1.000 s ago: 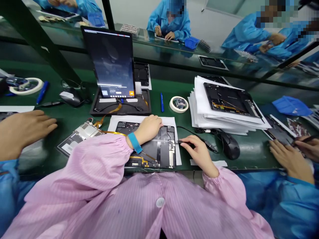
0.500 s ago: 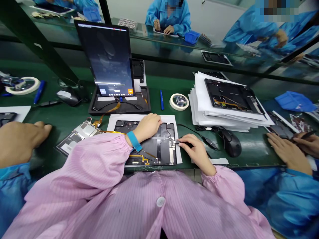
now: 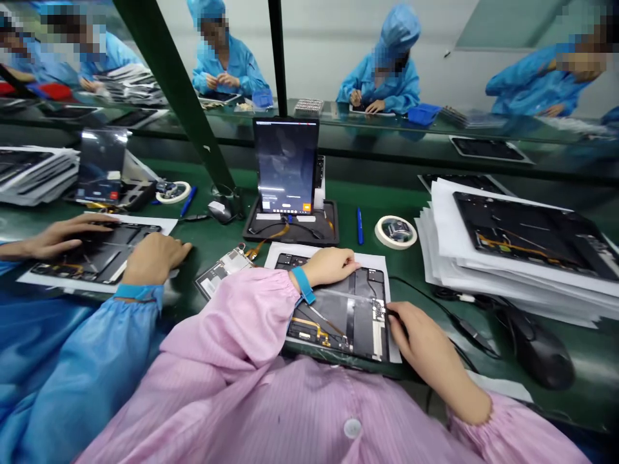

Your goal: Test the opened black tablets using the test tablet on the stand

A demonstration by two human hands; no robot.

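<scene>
An opened tablet, its black inside and ribbon cables showing, lies on a white sheet in front of me. My left hand, with a blue wristband, lies across its upper part. Its fingers are curled at the tablet's top edge, their tips partly hidden. At the right edge, my right hand pinches a black cable plug against the tablet's side, beside a small circuit board. Left of the tablet lies a loose screen part, joined by an orange ribbon to the lit display.
Behind stand a black tray, a blue pen and a tape roll. To the right are stacked paper sheets with tablet housings and a black mouse. A co-worker's hands work at another tablet on the left.
The camera view has swung left and up, showing more of the left co-worker and the people opposite. Both my hands keep their places at the tablet.
</scene>
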